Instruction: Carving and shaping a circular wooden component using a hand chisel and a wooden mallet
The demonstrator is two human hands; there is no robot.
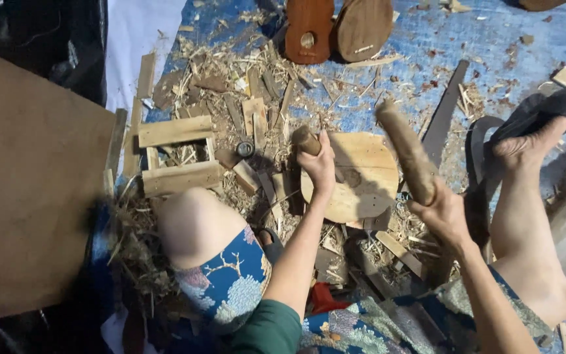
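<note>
My left hand (320, 167) grips a short wooden-handled tool (306, 139), held upright against a pale, rounded wooden piece (360, 172) lying on the floor. Raised to the right of that piece, my right hand (441, 211) is closed around the lower end of a thick wooden club (404, 150), which tilts up and to the left. My bent left knee (194, 226) is at the left of the piece. The right leg stretches out at the right, its foot in a black sandal (545, 113).
Wood chips and offcuts (250, 98) litter the blue mat. A small wooden frame (175, 157) lies left of the piece. Two brown instrument-shaped bodies (339, 27) rest at the top. A large brown board (31, 190) fills the left side, and a dark strip (445, 111) lies right.
</note>
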